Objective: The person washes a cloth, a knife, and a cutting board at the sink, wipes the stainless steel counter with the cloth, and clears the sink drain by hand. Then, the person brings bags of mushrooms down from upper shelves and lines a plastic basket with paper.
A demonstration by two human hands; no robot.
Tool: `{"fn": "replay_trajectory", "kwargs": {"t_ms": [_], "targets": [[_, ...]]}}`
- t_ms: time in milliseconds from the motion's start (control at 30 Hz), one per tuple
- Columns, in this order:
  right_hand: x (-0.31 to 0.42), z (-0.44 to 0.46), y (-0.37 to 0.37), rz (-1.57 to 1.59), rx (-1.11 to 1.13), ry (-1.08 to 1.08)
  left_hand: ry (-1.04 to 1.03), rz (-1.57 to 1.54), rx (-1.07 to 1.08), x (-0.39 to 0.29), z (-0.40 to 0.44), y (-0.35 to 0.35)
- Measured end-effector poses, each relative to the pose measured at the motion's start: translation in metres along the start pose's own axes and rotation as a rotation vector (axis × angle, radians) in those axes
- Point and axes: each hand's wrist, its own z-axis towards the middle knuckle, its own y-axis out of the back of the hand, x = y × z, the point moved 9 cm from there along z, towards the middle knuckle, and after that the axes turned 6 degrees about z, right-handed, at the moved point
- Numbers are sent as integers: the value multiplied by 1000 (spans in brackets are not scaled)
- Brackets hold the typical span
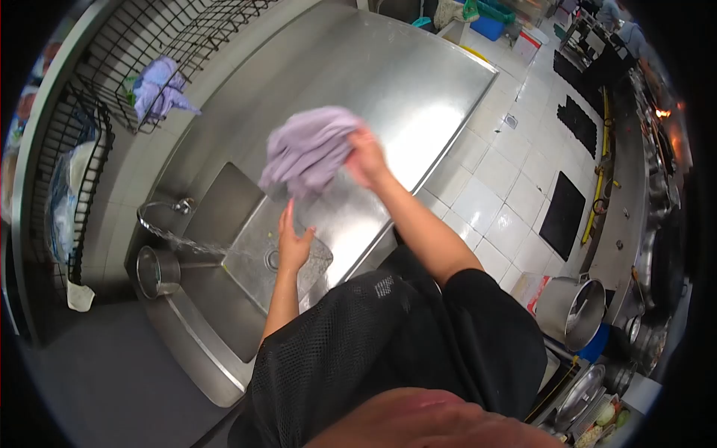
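A bunched lavender cloth (308,153) is held up over the edge between the sink and the steel counter. My right hand (366,158) grips its right side, slightly blurred. Below the cloth, my left hand (294,243) is raised over the sink basin (218,200) with thumb and fingers apart. Its fingertips come close to the cloth's lower edge; I cannot tell whether they touch. Water pours from the tap (181,206) into the basin, near the drain (272,260).
A steel pot (157,272) with a long handle rests at the sink's left side. Another lavender cloth (160,88) hangs on the wire rack (112,45). The steel counter (351,67) extends beyond the sink. Rightward are black floor mats (562,215), a large pot (571,310) and stove flames (662,113).
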Motion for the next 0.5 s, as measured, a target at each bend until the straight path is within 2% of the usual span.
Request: {"fn": "replay_trajectory", "kwargs": {"t_ms": [100, 133, 233, 267, 333, 367, 433, 467, 500], "targets": [[148, 0, 35, -87, -116, 423, -96, 145, 70, -25, 32, -31], [195, -6, 39, -221, -61, 534, -125, 204, 111, -25, 42, -47], [268, 2, 80, -670, -78, 381, -162, 325, 158, -39, 92, -91], [286, 15, 104, -665, -78, 370, -168, 395, 191, -45, 103, -107], [295, 46, 183, -1312, -398, -31, -152, 439, 199, -54, 133, -137], [298, 65, 208, -1626, -462, 38, -147, 485, 216, -56, 142, -151], [277, 104, 251, -2305, -744, -239, -95, 485, 242, -53, 155, -177], [280, 132, 265, -2305, -729, -245, -79, 588, 217, -54, 156, -182], [291, 158, 269, -2395, -785, -98, -57, 692, 193, -54, 155, -184]]}}
